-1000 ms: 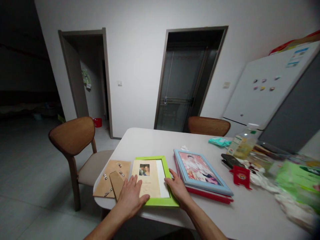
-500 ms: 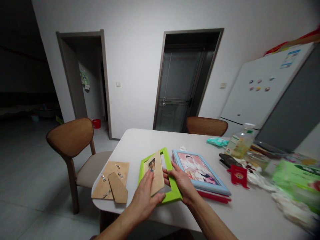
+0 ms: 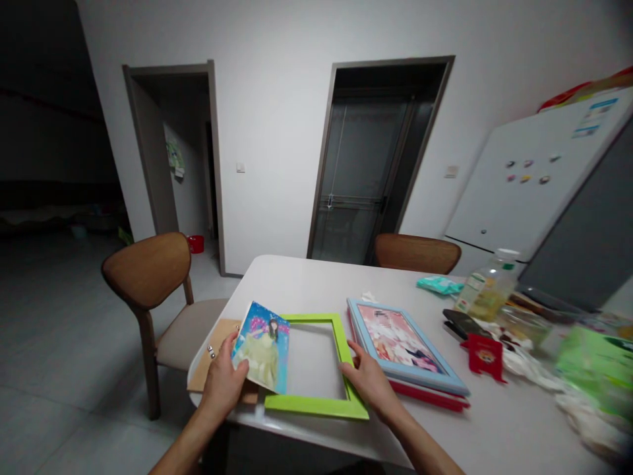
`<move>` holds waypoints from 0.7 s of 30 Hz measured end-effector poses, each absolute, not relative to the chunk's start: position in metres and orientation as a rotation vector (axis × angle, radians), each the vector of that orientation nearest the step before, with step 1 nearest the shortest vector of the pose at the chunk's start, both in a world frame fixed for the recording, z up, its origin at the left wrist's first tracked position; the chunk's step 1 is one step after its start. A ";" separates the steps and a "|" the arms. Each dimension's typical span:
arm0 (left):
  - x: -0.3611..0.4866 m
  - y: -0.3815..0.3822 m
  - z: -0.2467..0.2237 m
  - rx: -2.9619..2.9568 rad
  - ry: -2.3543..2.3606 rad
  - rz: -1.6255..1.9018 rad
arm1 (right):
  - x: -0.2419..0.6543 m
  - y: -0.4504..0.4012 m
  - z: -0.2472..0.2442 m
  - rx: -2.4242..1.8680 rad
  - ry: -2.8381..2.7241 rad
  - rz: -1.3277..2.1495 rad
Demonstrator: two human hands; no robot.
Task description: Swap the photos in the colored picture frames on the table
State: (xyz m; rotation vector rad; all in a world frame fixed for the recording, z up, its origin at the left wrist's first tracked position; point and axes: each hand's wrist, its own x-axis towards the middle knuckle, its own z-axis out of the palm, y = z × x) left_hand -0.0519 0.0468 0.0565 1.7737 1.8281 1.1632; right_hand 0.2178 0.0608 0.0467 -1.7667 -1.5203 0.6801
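Holding the colourful printed photo (image 3: 263, 349) at its lower left edge, my left hand (image 3: 223, 381) is closed in a pinch, with the thumb on the front of the print. The photo shows a figure in a pale yellow-green dress before a blue and pink background, and it is tilted across the left side of the bright green rectangular frame (image 3: 316, 406). My right hand (image 3: 364, 377) is partly curled and grips the right side of this frame, the thumb at the inner side of the bar and the fingers by its outer edge. The frame is at the near edge of the white table (image 3: 297, 284), and through its opening I can see the white surface.

At the left corner lies the flat brown backing board (image 3: 201, 373) with small metal clips, partly hidden by my left hand and the photo. Just beside my right hand is the light blue picture frame (image 3: 357, 321), which lies on top of red frames (image 3: 430, 397); how many red ones there are, I cannot tell. Farther to the right are the red paper card (image 3: 485, 356), a black object (image 3: 462, 323) and the clear plastic bottle (image 3: 487, 287) with yellowish content
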 end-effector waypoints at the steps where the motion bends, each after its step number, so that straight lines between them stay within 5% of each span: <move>1: -0.057 0.046 0.050 1.758 1.849 1.084 | 0.220 0.062 0.041 -1.829 -1.617 0.558; 7: -0.059 0.043 0.037 1.876 1.988 0.657 | 0.220 0.062 0.027 -1.951 -1.937 0.249; 17: -0.047 0.037 0.048 2.202 2.091 0.572 | 0.209 0.051 0.041 -1.782 -1.958 0.086; 21: -0.038 0.035 0.045 2.394 1.930 0.630 | 0.184 0.058 0.043 -1.537 -1.809 0.398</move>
